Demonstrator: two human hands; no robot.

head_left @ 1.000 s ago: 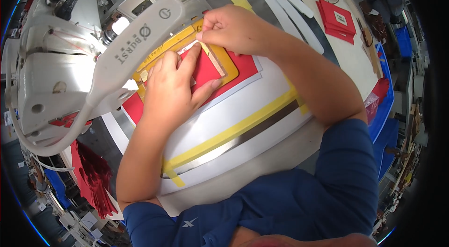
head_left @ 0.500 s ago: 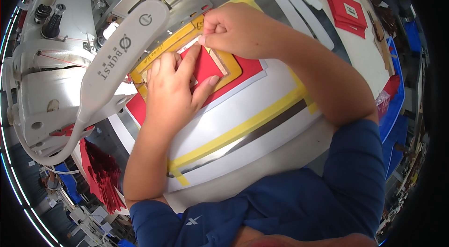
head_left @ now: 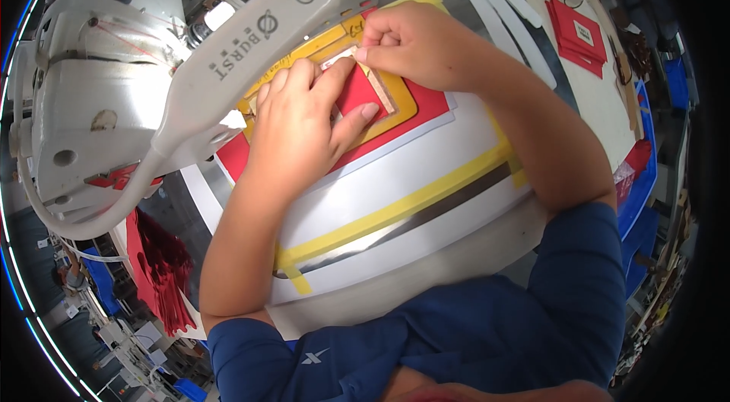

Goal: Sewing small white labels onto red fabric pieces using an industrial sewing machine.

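Evidently, a yellow frame (head_left: 405, 103) is laid over a red sheet (head_left: 432, 101), with red material (head_left: 356, 92) exposed in its opening. The frame's left part is covered by the left hand (head_left: 296, 120), whose grip is loosely spread, thumb apart from fingers, nothing being clasped. At the opening's far corner, the right hand's (head_left: 414, 44) grip is narrowed to a thumb-and-forefinger pinch; whether anything is caught there cannot be told. On the near side, a white sheet (head_left: 365, 193) is crossed by yellow tape (head_left: 395, 209). At the far right, red pieces (head_left: 572, 37) are stacked on the counter (head_left: 607, 109).
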